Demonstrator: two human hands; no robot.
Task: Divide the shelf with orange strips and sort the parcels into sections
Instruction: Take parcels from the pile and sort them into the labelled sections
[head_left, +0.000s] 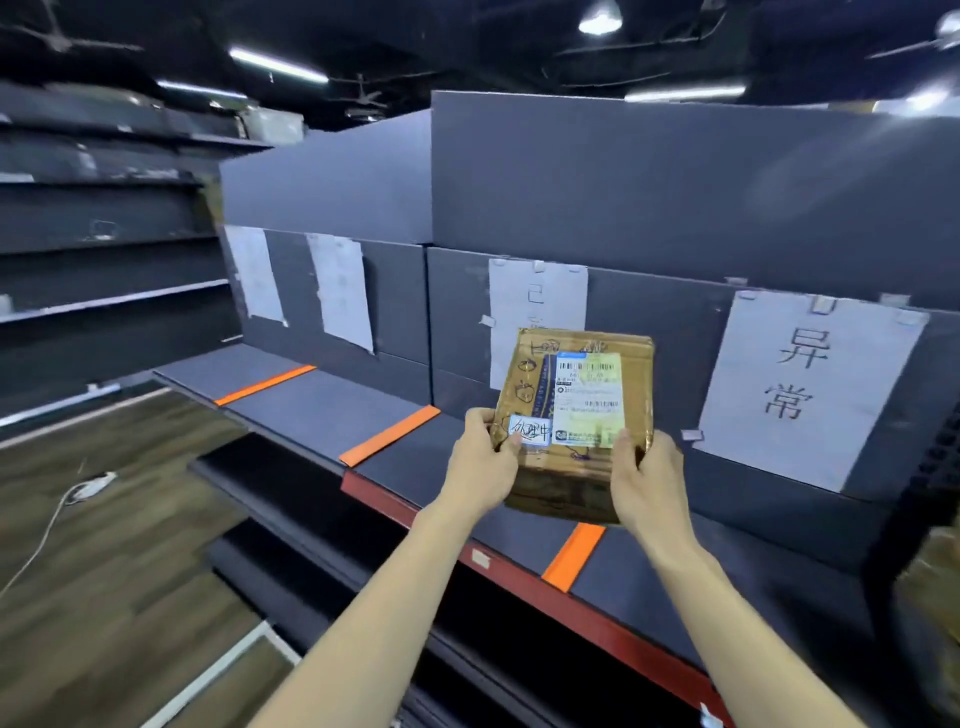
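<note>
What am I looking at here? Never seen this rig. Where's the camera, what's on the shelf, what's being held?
There is no machine: this is a person working with bare hands. The single picture comes from a wide-angle camera worn on the head, looking forward and down, so the two arms reach in from the bottom.

The left hand and right hand grip a brown cardboard parcel by its lower corners, holding it up in front of the shelf. It carries a printed shipping label and a small handwritten sticker.

On the dark shelf lie three orange strips that split it into sections. Paper signs are taped to the back panel, one per section. No parcel shows on the shelf surface.
</note>
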